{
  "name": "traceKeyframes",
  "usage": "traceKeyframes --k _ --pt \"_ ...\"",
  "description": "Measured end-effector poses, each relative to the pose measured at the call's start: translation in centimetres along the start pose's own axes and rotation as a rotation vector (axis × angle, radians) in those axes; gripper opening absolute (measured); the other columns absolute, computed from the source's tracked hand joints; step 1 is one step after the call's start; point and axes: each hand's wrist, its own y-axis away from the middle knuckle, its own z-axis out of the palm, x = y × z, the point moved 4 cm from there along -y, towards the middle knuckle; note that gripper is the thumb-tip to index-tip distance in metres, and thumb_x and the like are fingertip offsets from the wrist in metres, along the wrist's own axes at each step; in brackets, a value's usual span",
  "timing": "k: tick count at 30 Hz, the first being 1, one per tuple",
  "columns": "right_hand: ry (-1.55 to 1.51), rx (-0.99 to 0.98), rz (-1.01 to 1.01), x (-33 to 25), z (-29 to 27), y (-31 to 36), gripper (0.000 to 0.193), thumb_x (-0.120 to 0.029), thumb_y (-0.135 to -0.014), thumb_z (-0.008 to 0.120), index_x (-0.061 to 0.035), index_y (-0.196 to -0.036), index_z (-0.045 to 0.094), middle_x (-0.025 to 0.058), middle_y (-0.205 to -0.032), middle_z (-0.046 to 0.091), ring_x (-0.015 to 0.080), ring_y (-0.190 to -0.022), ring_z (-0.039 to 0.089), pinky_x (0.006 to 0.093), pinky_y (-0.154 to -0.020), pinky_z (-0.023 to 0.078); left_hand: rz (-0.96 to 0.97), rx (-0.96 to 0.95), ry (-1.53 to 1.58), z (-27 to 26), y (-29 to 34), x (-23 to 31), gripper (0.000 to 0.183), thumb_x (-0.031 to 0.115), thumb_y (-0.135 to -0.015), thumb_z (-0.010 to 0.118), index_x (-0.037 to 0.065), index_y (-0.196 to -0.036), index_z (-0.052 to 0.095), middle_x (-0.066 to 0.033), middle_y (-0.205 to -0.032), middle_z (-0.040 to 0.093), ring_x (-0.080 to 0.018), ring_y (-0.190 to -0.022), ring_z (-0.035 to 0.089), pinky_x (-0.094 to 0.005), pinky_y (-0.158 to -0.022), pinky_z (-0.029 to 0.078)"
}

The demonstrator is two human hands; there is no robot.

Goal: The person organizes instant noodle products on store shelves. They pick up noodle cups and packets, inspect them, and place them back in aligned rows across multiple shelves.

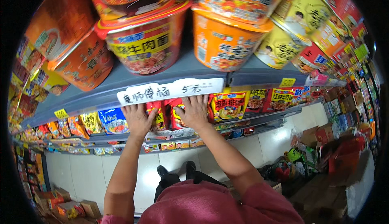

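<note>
Both my arms stretch forward to a shelf of packaged instant noodles. My left hand (pixel 138 119) lies beside a blue noodle packet (pixel 113 120), its fingers extended and the thumb spread over a red noodle packet (pixel 161 116). To its right, my right hand (pixel 194 111) rests palm down on red packets, with the fingers stretched out and the thumb pointing left. The fingertips of both hands meet the lower edge of a white handwritten price sign (pixel 172 91), and may be partly hidden there. Neither hand visibly grips anything.
Above my hands, the upper shelf (pixel 142 80) bears stacked noodle tubs, among them a red tub (pixel 144 45), an orange tub (pixel 231 41) and a yellow tub (pixel 279 45). More packets fill lower tiers. Cardboard boxes (pixel 324 137) and bagged goods (pixel 293 159) sit at right on the tiled floor (pixel 251 147).
</note>
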Motion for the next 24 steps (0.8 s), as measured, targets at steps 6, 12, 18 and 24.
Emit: traceKeyframes --k 6,12,18,24 --pt "-0.013 0.226 0.22 3.8 -4.5 4.6 0.069 -0.032 -0.085 0.071 -0.0139 -0.147 0.044 0.0197 -0.153 0.036 0.0394 -0.144 0.031 0.0618 -0.116 0.019 0.009 -0.077 0.055 -1.2 2.5 -2.1 0.084 0.047 -0.086 0.068 0.01 -0.154 0.033 -0.0217 -0.16 0.025 -0.04 -0.149 0.019 -0.0573 -0.12 0.009" --pt "-0.079 0.273 0.723 14.1 -3.7 11.0 0.076 -0.041 -0.092 0.064 -0.0014 -0.15 0.033 0.0247 -0.155 0.032 0.0427 -0.141 0.032 0.0535 -0.115 0.027 0.097 -0.053 0.133 -2.6 3.2 0.0 0.083 0.043 -0.086 0.069 0.011 -0.154 0.034 -0.0231 -0.16 0.022 -0.0411 -0.15 0.017 -0.0588 -0.119 0.01" --pt "-0.121 0.126 0.689 11.8 -3.1 11.2 0.08 -0.033 -0.088 0.07 -0.0006 -0.151 0.031 0.0221 -0.155 0.032 0.0412 -0.142 0.032 0.0496 -0.115 0.028 0.268 -0.139 0.35 -1.9 3.6 4.3 0.081 0.042 -0.088 0.067 0.01 -0.154 0.033 -0.0246 -0.162 0.019 -0.0431 -0.15 0.017 -0.06 -0.119 0.011" --pt "-0.059 0.275 0.774 16.9 -6.4 14.5 0.068 -0.038 -0.098 0.061 -0.0046 -0.151 0.035 0.0216 -0.155 0.031 0.0412 -0.14 0.035 0.0508 -0.112 0.034 0.443 -0.185 0.469 -2.0 3.8 8.0 0.058 0.029 -0.089 0.066 0.006 -0.14 0.05 -0.0255 -0.159 0.027 -0.0447 -0.148 0.022 -0.0634 -0.117 0.011"
